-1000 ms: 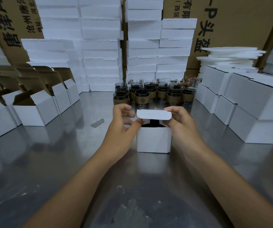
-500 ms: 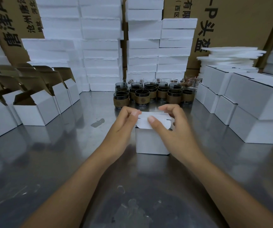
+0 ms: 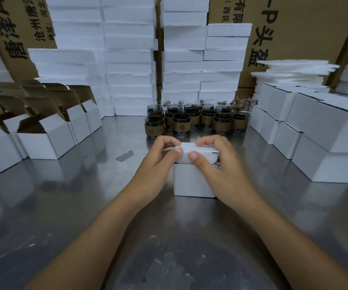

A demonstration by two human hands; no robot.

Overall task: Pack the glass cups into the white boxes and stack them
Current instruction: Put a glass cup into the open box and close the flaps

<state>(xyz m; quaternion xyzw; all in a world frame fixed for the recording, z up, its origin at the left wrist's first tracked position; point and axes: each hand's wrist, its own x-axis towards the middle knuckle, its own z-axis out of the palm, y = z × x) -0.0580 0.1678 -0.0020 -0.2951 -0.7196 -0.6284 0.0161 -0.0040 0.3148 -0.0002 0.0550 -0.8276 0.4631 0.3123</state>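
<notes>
Worktop [image 3: 64, 206] of steel carries 1 white box [image 3: 192, 181] at its middle. The left hand [image 3: 158, 158] and right hand [image 3: 217, 162] both clamp its lid [image 3: 200, 153], fingers curled over the top, thumbs against the front flap. Glass cups [image 3: 194, 120] cluster just behind. Open boxes [image 3: 47, 141] stand left; closed boxes [image 3: 323, 143] are stacked right.

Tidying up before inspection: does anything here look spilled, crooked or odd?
Nothing looks broken. A dark smudge marks the table left of the box gripped by the left hand and right hand. Whitish smears lie nearer the camera, and the foam sheets at right are stacked unevenly.
</notes>
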